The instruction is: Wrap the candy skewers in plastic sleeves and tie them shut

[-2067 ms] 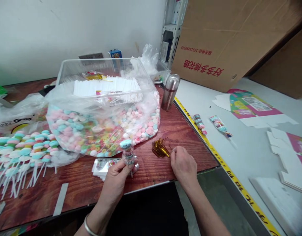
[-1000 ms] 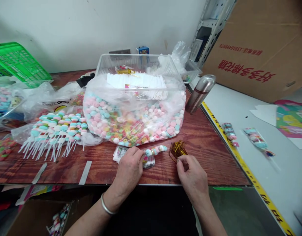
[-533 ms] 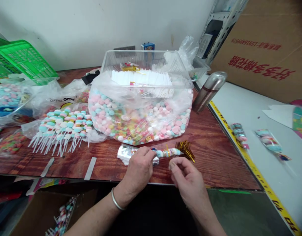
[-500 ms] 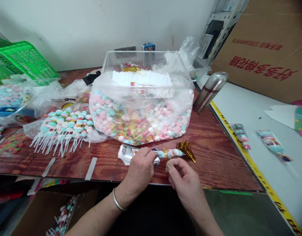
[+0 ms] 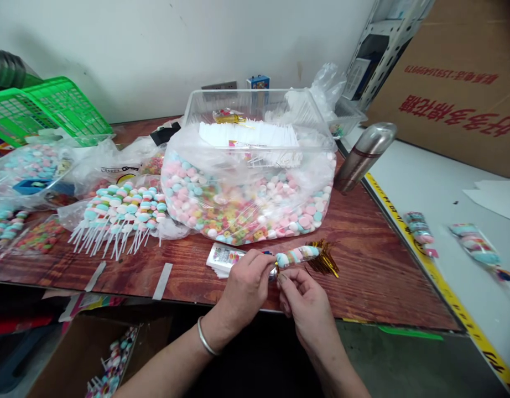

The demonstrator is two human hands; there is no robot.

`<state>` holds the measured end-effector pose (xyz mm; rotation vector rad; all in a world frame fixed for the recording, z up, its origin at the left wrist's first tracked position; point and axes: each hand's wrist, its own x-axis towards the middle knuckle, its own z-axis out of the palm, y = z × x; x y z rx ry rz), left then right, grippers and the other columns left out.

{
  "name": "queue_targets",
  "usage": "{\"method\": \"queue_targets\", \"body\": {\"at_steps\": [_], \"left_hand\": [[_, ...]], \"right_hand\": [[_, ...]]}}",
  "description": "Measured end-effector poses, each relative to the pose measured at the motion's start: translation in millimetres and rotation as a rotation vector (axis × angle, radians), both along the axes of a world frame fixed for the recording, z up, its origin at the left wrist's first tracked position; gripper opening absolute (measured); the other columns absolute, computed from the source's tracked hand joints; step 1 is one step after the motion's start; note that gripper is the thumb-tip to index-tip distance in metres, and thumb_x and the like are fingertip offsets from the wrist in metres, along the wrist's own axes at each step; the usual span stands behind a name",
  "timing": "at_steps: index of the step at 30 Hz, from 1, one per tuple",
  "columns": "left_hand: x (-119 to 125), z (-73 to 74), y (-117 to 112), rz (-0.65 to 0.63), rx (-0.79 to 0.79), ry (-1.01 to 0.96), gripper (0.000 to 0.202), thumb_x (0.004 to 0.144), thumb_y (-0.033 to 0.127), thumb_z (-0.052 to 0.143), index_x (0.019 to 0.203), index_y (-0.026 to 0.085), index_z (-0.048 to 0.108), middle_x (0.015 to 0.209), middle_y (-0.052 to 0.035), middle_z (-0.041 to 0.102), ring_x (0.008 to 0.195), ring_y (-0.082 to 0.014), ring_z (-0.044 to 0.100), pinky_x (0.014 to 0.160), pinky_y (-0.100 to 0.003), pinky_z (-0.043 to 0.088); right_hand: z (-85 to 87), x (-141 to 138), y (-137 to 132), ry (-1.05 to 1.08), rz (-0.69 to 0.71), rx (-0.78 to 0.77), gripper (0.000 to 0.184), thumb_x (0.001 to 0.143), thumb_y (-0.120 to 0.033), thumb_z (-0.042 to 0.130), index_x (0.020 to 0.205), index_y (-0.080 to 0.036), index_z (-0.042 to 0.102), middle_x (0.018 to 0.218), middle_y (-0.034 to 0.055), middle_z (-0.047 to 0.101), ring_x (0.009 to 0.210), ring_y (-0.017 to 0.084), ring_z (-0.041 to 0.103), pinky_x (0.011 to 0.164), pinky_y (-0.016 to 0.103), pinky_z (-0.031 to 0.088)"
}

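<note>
My left hand [image 5: 244,284], with a silver bangle at the wrist, is closed on the near end of a bagged marshmallow stick [image 5: 298,255]. The pink, white and blue marshmallows point to the right, above the table. A gold twist tie [image 5: 277,267] is at the gathered end of the bag, and my right hand [image 5: 308,304] pinches it between thumb and fingertips. Beyond the stick's tip lies a bunch of gold twist ties [image 5: 327,261]. A stack of clear printed bags [image 5: 222,258] lies partly under my left hand.
Behind my hands stands a clear tub [image 5: 261,141] with white sticks, against a big bag of marshmallows [image 5: 246,204]. Several marshmallow sticks [image 5: 122,207] lie left. A steel flask [image 5: 365,157] stands right. Below the table edge is a cardboard box [image 5: 68,354].
The gold tie has moved from around the marshmallows to the bag's gathered end. My right hand has come closer to my left. The whole view has shifted slightly.
</note>
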<state>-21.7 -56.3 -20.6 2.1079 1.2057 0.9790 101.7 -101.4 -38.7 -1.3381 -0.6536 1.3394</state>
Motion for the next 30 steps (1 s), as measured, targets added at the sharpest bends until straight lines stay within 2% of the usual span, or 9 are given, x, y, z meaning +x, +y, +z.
{"method": "queue_targets", "body": {"at_steps": [3,6,10,13,16,19,25,28,30], "left_hand": [[4.5,2.7,2.7,0.074,-0.413,-0.3,0.01,0.085,0.018,0.057,0.088,0.015,0.066,0.079,-0.0034,0.064,0.073,-0.0138,0.057,0.069,-0.027,0.045],[8.8,2.0,5.1,0.079,-0.839,-0.658,0.022,0.076,0.034,0.068,0.082,0.012,0.063,0.059,0.0034,0.052,0.051,-0.0071,0.04,0.049,-0.021,0.032],[11.5,0.5,4.4,0.016,-1.064,-0.892,0.038,0.067,0.042,0.076,0.08,0.012,0.058,0.055,0.0071,0.042,0.046,-0.0036,0.028,0.044,-0.019,0.015],[9.0,-0.1,1.7,-0.021,-0.96,-0.777,0.031,0.077,0.042,0.067,0.084,0.014,0.057,0.057,0.0059,0.043,0.047,-0.0055,0.03,0.044,-0.02,0.02],[2.4,-1.1,-0.8,-0.053,-0.502,-0.396,0.02,0.088,0.032,0.052,0.097,0.016,0.061,0.079,-0.0035,0.059,0.067,-0.0131,0.05,0.061,-0.026,0.041],[-3.6,-2.2,-1.5,-0.045,-0.149,-0.097,0.022,0.092,0.021,0.042,0.099,0.017,0.063,0.093,-0.0082,0.062,0.085,-0.0181,0.054,0.078,-0.032,0.042],[-1.5,0.6,1.9,0.066,-0.318,-0.224,0.027,0.093,0.024,0.042,0.079,0.016,0.064,0.066,0.0,0.056,0.062,-0.0127,0.047,0.059,-0.025,0.037],[0.6,3.0,2.4,0.107,-0.302,-0.255,0.025,0.092,0.024,0.045,0.08,0.016,0.066,0.07,-0.0008,0.06,0.065,-0.0132,0.05,0.063,-0.025,0.038],[1.2,4.2,1.3,0.12,-0.287,-0.253,0.025,0.091,0.024,0.046,0.08,0.016,0.067,0.07,-0.0015,0.062,0.066,-0.014,0.052,0.064,-0.025,0.039]], "right_hand": [[3.9,-2.5,4.7,-0.05,-0.054,0.046,0.027,0.073,-0.04,0.071,0.077,-0.02,0.053,0.055,-0.0067,0.051,0.043,0.007,0.042,0.04,0.019,0.033],[7.8,-7.6,8.5,-0.123,-0.097,0.122,0.025,0.075,-0.035,0.067,0.088,-0.021,0.052,0.068,-0.0029,0.06,0.048,0.01,0.05,0.044,0.022,0.04],[7.8,-10.2,8.5,-0.379,-0.022,0.192,0.019,0.085,-0.034,0.055,0.096,-0.02,0.053,0.074,0.0014,0.066,0.053,0.014,0.06,0.049,0.025,0.047],[4.9,-5.3,7.4,-0.783,-0.013,0.28,0.016,0.09,-0.031,0.049,0.085,-0.02,0.058,0.071,0.0024,0.067,0.058,0.015,0.062,0.056,0.026,0.047],[3.8,0.3,7.7,-0.981,-0.029,0.364,0.017,0.089,-0.028,0.047,0.077,-0.02,0.056,0.067,0.0021,0.064,0.06,0.017,0.061,0.058,0.027,0.044],[5.2,1.5,8.1,-0.998,0.016,0.423,0.015,0.088,-0.026,0.047,0.076,-0.02,0.056,0.07,0.0022,0.064,0.063,0.017,0.061,0.06,0.027,0.044],[7.2,-4.2,8.2,-0.97,0.06,0.468,0.016,0.092,-0.025,0.046,0.087,-0.02,0.061,0.079,0.0022,0.067,0.07,0.015,0.063,0.063,0.026,0.047],[8.1,-8.4,8.2,-0.984,0.015,0.514,0.019,0.093,-0.027,0.047,0.102,-0.019,0.062,0.096,0.0066,0.066,0.086,0.018,0.063,0.072,0.028,0.05],[9.5,-11.4,8.2,-0.998,-0.012,0.492,0.019,0.093,-0.03,0.048,0.104,-0.019,0.061,0.096,0.0069,0.066,0.082,0.018,0.063,0.069,0.028,0.05]]}}
